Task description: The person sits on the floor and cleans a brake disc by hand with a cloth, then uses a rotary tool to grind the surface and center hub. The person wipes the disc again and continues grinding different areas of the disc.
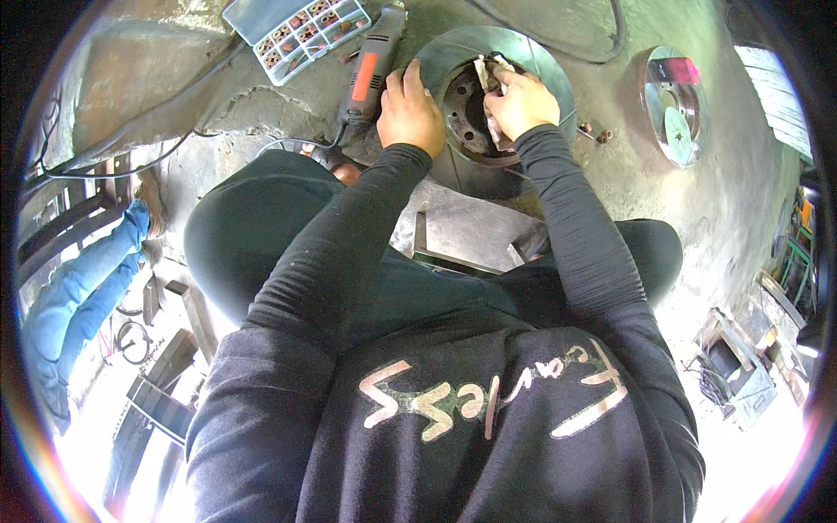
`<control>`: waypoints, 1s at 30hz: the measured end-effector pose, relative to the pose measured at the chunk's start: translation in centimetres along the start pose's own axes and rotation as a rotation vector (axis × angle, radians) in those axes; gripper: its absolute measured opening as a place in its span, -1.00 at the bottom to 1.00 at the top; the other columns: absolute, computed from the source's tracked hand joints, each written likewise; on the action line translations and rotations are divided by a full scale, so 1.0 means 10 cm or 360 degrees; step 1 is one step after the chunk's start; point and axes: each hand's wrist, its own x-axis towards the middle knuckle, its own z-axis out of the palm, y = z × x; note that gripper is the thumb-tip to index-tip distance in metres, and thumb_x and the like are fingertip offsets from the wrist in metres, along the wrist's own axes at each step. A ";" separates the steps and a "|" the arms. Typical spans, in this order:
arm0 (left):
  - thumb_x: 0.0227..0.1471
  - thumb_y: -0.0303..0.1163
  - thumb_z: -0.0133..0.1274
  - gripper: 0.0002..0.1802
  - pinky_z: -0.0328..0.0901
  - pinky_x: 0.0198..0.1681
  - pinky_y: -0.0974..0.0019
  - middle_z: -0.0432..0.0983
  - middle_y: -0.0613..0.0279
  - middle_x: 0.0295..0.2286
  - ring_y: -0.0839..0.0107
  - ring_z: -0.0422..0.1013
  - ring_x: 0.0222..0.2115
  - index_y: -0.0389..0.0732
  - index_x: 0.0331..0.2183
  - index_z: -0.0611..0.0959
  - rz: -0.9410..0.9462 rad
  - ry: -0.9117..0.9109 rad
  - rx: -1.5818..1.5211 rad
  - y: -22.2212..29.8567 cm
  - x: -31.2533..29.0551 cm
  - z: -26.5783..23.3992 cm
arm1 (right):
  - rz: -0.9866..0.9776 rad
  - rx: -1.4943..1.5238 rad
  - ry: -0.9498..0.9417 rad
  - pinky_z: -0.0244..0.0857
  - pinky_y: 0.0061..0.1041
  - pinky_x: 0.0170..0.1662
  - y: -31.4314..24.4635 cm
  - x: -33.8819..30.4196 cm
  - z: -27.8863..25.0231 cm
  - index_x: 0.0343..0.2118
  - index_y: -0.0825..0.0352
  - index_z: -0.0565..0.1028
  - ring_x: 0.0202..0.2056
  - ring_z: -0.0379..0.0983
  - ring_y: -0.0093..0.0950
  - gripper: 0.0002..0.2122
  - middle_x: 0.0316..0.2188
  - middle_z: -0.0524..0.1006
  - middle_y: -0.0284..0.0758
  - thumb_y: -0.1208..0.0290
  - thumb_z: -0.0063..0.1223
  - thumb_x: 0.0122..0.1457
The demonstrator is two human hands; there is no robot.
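- Lying flat on the concrete floor [697, 200], the grey brake disc [545, 65] is the landmark here.
- The left hand [410, 109] rests on the disc's near-left rim, fingers curled over the edge.
- The right hand [521, 103] sits over the disc's rusty hub, fingers closed on a crumpled rag [488, 74].
- Just left of the disc lies an orange-and-black rotary tool [370, 65].
- Farther left of the disc sits a compartment box [296, 33].

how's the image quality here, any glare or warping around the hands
Head view: strong fisheye bending at the rim, with a dark vignette; blown-out glare along the bottom corners; the left hand and right hand, pressing a crumpled white cloth into the round grey metal brake disc, sit evenly lit and fairly sharp.
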 end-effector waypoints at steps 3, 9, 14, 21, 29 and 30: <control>0.04 -0.43 -0.01 -0.41 0.35 -0.07 -0.02 0.29 -0.06 0.02 -0.06 0.36 -0.05 -0.13 0.14 0.31 -0.0034 -0.0028 -0.0011 0.02 -0.01 -0.01 | -0.0155 0.0057 -0.0033 0.37 -0.29 -0.04 -0.06 -0.06 0.05 0.05 0.11 0.49 -0.11 0.48 -0.15 -0.49 -0.18 0.53 -0.09 0.21 0.11 -0.06; 0.06 -0.43 -0.04 -0.44 0.33 -0.05 -0.03 0.29 -0.06 0.03 -0.08 0.35 -0.03 -0.12 0.14 0.32 -0.0053 -0.0062 -0.0043 0.06 0.01 -0.04 | -0.0927 -0.0099 -0.0261 0.42 -0.15 -0.16 0.01 -0.16 0.14 -0.15 0.12 0.57 -0.15 0.50 -0.17 -0.67 -0.19 0.48 -0.17 0.34 0.13 -0.07; 0.05 -0.43 -0.04 -0.43 0.35 -0.09 -0.02 0.30 -0.07 0.00 -0.07 0.36 -0.08 -0.15 0.13 0.32 0.0023 -0.0009 -0.0026 0.02 0.00 -0.03 | -0.1542 -0.0255 -0.0836 0.42 -0.20 -0.23 0.18 -0.11 -0.18 -0.25 0.11 0.61 -0.23 0.52 -0.20 -0.75 -0.25 0.47 -0.21 0.37 0.10 -0.06; 0.03 -0.46 -0.02 -0.42 0.36 -0.10 -0.02 0.30 -0.08 -0.02 -0.06 0.36 -0.08 -0.17 0.13 0.32 0.0005 -0.0017 0.0013 0.04 0.00 -0.05 | -0.1703 -0.0306 -0.0475 0.41 -0.20 -0.26 0.19 -0.06 -0.14 -0.23 0.00 0.61 -0.21 0.51 -0.26 -0.74 -0.27 0.48 -0.27 0.34 0.09 -0.04; 0.08 -0.44 -0.05 -0.46 0.32 -0.03 -0.04 0.29 -0.10 0.02 -0.10 0.33 -0.01 -0.15 0.13 0.33 -0.0025 -0.0039 -0.0059 0.06 0.00 -0.05 | -0.1202 -0.0444 0.0034 0.46 -0.35 -0.27 0.06 0.12 0.00 -0.11 -0.09 0.56 -0.35 0.54 -0.33 -0.63 -0.30 0.44 -0.27 0.32 0.15 -0.05; 0.08 -0.44 -0.05 -0.46 0.32 -0.03 -0.04 0.29 -0.10 0.02 -0.10 0.34 -0.01 -0.15 0.13 0.33 -0.0017 -0.0031 -0.0063 0.05 0.00 -0.04 | -0.1130 -0.0444 0.0104 0.47 -0.37 -0.27 0.08 0.14 -0.02 -0.06 -0.15 0.54 -0.35 0.55 -0.33 -0.61 -0.30 0.44 -0.27 0.31 0.15 -0.03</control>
